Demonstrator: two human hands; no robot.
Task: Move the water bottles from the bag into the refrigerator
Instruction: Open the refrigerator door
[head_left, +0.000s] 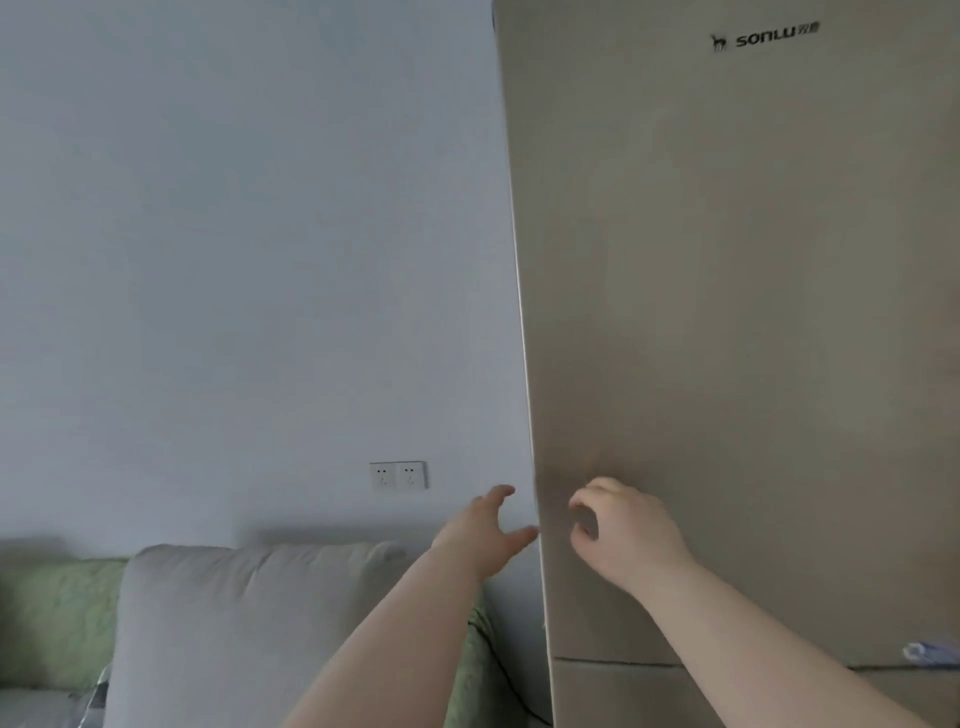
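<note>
A tall champagne-coloured refrigerator (737, 312) fills the right half of the view, its upper door closed. My left hand (488, 530) reaches toward the door's left edge with fingers spread, its fingertips close to the edge. My right hand (623, 530) hovers in front of the door face just right of that edge, fingers curled and empty. No bag and no water bottle is in view.
A grey sofa cushion (249, 623) and a green blanket (52, 613) lie at the lower left, beside the refrigerator. A double wall socket (399, 475) sits on the pale wall. A seam (613, 661) divides the upper door from the lower one.
</note>
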